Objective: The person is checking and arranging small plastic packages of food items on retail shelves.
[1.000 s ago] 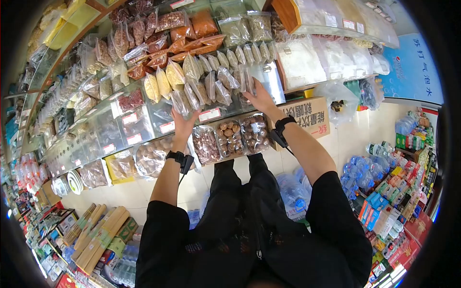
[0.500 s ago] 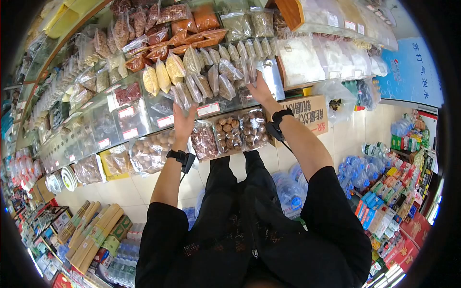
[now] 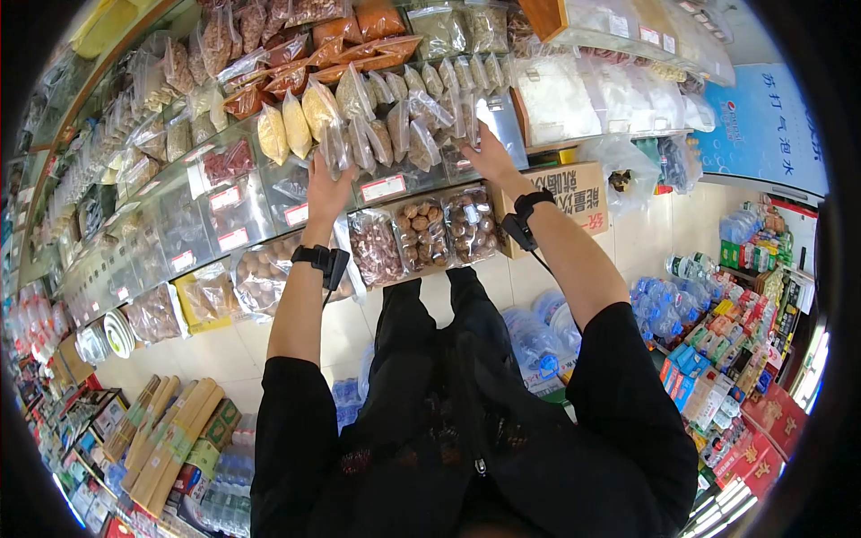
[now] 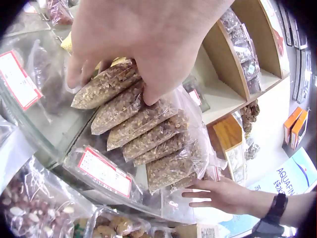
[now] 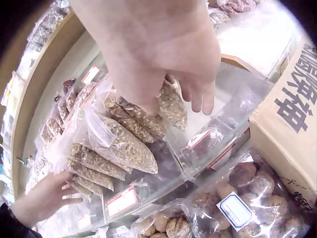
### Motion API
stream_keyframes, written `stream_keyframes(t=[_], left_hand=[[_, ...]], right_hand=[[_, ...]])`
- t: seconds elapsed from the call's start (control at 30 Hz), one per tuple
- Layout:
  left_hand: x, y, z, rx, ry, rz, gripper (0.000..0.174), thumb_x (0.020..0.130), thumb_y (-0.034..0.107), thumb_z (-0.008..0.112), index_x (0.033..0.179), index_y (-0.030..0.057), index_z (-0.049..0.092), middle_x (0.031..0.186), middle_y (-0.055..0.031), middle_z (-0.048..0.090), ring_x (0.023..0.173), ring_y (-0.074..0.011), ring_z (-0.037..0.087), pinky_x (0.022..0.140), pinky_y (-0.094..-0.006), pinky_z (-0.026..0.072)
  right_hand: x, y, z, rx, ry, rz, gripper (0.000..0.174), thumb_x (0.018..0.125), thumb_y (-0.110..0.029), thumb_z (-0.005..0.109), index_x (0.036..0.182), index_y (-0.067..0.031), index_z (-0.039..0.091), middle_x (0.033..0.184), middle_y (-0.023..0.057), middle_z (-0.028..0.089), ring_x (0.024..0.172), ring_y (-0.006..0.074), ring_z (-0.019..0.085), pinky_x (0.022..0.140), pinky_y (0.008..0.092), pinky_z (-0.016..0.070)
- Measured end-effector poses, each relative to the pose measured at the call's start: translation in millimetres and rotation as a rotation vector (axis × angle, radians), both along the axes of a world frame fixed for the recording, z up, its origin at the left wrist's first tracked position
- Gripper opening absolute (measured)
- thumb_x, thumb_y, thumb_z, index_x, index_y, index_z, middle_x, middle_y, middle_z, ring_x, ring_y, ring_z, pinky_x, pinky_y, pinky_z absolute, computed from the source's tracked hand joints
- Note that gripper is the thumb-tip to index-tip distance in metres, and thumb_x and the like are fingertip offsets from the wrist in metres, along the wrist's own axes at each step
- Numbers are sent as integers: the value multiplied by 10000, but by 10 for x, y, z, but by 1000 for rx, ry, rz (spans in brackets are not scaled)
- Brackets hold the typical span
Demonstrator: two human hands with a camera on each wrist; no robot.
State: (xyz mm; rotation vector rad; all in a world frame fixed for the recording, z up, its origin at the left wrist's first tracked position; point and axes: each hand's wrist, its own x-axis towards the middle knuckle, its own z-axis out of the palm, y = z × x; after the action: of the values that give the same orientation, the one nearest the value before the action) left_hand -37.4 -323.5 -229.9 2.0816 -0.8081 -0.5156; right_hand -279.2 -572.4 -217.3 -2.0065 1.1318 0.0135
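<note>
Several clear zip bags of brown flaky dried goods (image 4: pixel 143 124) lean in a row on the glass front of a display counter (image 3: pixel 256 193). At the row's left end my left hand (image 3: pixel 330 186) pinches an end bag (image 4: pixel 101 88), thumb on one side and fingers on the other. My right hand (image 3: pixel 493 160) is at the right end, with a similar bag (image 5: pixel 172 106) between its thumb and fingers. Between the hands, more bags (image 5: pixel 126 144) stand tilted against each other. Yellow-filled bags (image 3: pixel 272 134) stand just left of my left hand.
Bags of walnuts (image 3: pixel 419 235) and of reddish-brown pieces (image 3: pixel 375 247) lie below the counter front. A cardboard box (image 3: pixel 574 202) stands at the right. Behind the row are orange powder bags (image 3: pixel 377 22). Large water bottles (image 3: pixel 529 341) stand on the floor near my legs.
The head view has shifted, so counter and hands sit higher in the frame. Both hands stay at the row's ends; the right has moved slightly rightward along the counter.
</note>
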Motion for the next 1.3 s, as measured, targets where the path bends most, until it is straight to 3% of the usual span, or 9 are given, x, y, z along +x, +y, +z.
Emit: stream_keyframes(t=[0.17, 0.4, 0.63, 0.83, 0.9, 1.03, 1.1, 1.23, 1.3], left_hand=[[-161, 97, -77, -261, 242, 65, 938, 841, 259, 799, 1508, -82, 234, 1432, -258, 452, 1320, -314, 470, 1127, -386, 352], [-349, 214, 315, -318, 330, 62, 892, 878, 245, 772, 1520, -58, 231, 1483, -245, 404, 1359, -314, 436, 1143, -412, 336], [-354, 499, -38, -169, 285, 146, 873, 907, 269, 743, 1534, -41, 221, 1538, -228, 363, 1396, -318, 405, 1106, -442, 381], [-631, 584, -67, -107, 246, 258, 661, 923, 258, 724, 1409, -52, 400, 1396, -212, 498, 1253, -289, 536, 988, -403, 462], [-774, 537, 28, -44, 229, 53, 461, 938, 226, 693, 1285, -24, 522, 1273, -191, 585, 1196, -281, 576, 939, -379, 480], [-949, 177, 76, 25, 304, -318, 383, 961, 208, 652, 1305, 60, 575, 1280, -147, 617, 1180, -248, 600, 925, -369, 504], [-990, -40, 83, -62, 64, -550, 404, 976, 220, 603, 1360, 100, 563, 1339, -173, 595, 1242, -326, 562, 1025, -405, 456], [-1078, -464, 138, -29, 84, -545, 529, 968, 236, 599, 1460, 95, 468, 1427, -199, 534, 1336, -377, 479, 1139, -428, 360], [-1138, -571, 141, 4, 116, -501, 541, 951, 224, 599, 1448, 81, 439, 1398, -205, 546, 1307, -390, 492, 1102, -446, 392]], right_hand=[[-27, 41, 133, 34, -55, -41, 908, 871, -313, 693, 1506, 77, 174, 1287, 337, 584, 1195, 467, 580, 1045, 451, 450], [-88, -5, 228, -88, -145, -6, 850, 848, -290, 724, 1479, 75, 286, 1420, 330, 463, 1324, 420, 479, 1102, 420, 391], [-137, -34, 200, -60, -168, -93, 807, 838, -260, 717, 1459, 73, 323, 1406, 299, 485, 1306, 405, 501, 1104, 410, 390], [-135, -43, 157, -68, -114, -155, 861, 830, -270, 723, 1482, 75, 278, 1408, 310, 474, 1327, 437, 468, 1112, 429, 387], [-163, -136, 8, -94, -67, -137, 893, 827, -275, 727, 1494, 77, 250, 1428, 318, 450, 1340, 446, 450, 1120, 437, 383], [-225, -180, -69, -158, -10, -165, 987, 824, -297, 733, 1519, 86, 148, 1498, 337, 340, 1369, 458, 408, 1134, 456, 375], [-234, -163, -1, -180, 19, -169, 1008, 825, -304, 733, 1523, 91, 122, 1512, 341, 311, 1375, 460, 400, 1135, 459, 375], [-327, -126, 111, -154, 75, -192, 1014, 821, -306, 739, 1517, 106, 128, 1503, 346, 329, 1374, 452, 407, 1132, 447, 380], [-402, -151, 53, -155, 69, -198, 1003, 821, -302, 738, 1515, 110, 143, 1494, 348, 347, 1373, 447, 412, 1132, 438, 380]])
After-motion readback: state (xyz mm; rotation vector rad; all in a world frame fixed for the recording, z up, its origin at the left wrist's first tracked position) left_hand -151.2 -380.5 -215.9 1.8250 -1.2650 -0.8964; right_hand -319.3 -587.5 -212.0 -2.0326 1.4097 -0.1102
